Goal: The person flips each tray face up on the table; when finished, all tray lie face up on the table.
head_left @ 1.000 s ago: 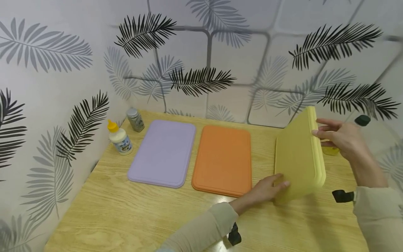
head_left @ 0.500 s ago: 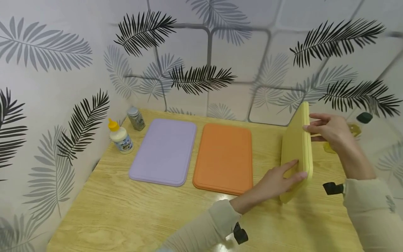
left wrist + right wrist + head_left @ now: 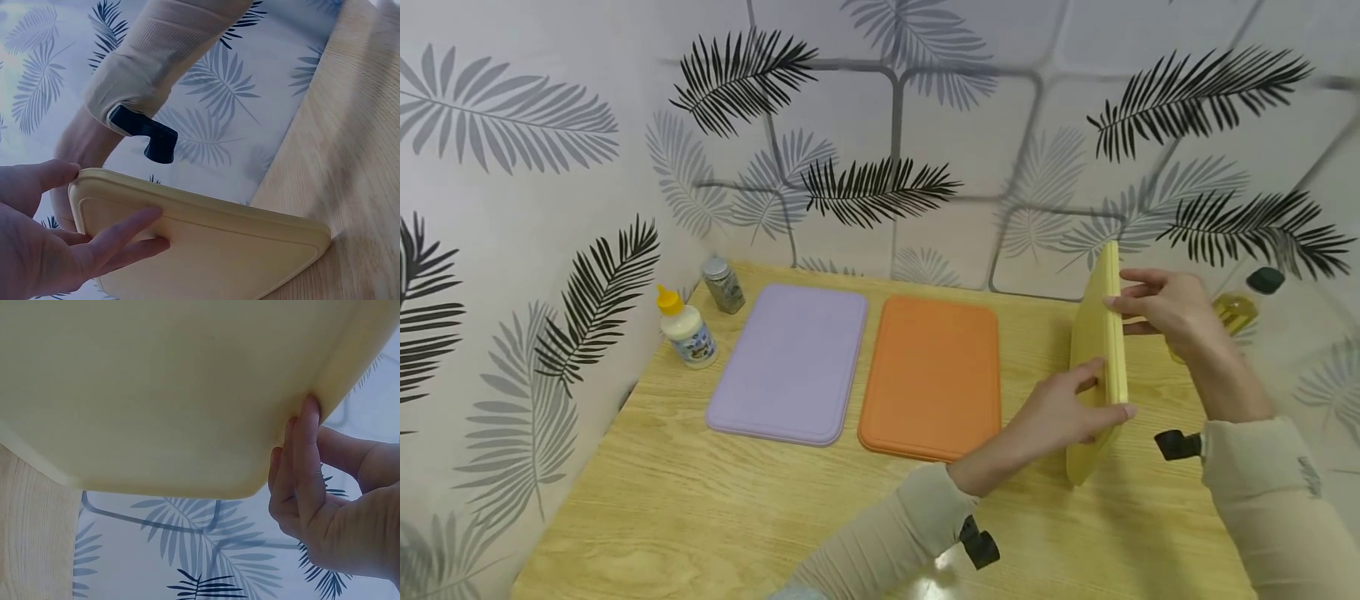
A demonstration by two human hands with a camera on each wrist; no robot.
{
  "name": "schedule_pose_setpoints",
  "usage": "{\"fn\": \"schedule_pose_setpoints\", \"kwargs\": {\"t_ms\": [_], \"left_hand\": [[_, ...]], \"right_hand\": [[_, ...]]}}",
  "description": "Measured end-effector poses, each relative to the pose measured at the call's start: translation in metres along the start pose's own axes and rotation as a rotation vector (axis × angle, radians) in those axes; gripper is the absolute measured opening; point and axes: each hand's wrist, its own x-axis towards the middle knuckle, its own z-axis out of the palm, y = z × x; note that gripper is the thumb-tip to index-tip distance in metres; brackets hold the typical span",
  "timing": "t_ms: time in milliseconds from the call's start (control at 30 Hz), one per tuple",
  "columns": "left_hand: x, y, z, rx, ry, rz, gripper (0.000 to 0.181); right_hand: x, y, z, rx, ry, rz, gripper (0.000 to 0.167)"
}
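Yellow rounded-rectangular board (image 3: 1095, 329), near-upright, between the fingers; long axis apparently running forward from the left hand (image 3: 1060, 408), whose thumb and parted fingers grip its nearer corner; right hand (image 3: 1172, 307) pinches the top edge beyond.

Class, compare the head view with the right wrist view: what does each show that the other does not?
Head only: purple board, orange board, yellow-capped bottle, lidded jar, yellowish container, left hand, both sleeves.
Right wrist only: the face of the yellow board hidden from the head view.
Both: yellow board, right hand, wooden table, leaf-patterned wall.
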Motion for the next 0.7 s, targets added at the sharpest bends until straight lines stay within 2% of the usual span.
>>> {"fn": "schedule_pose_setpoints", "kwargs": {"t_ms": [133,233,533,700], "left_hand": [[-0.001,0.001,-0.003,-0.069,0.005,-0.008,0.072],[-0.003,0.003,-0.004,-0.082,0.012,-0.004,0.073],[-0.003,0.012,-0.010,-0.043,0.058,-0.027,0.075],[-0.001,0.012,-0.011,-0.007,0.090,-0.024,0.077]], "right_hand": [[0.001,-0.002,0.005,0.014,-0.011,-0.015,0.069],[0.003,-0.004,0.008,0.016,-0.021,-0.014,0.068],[0.007,-0.010,0.017,0.055,-0.038,-0.017,0.063],[0.011,-0.011,0.025,0.055,-0.046,-0.013,0.063]]}}
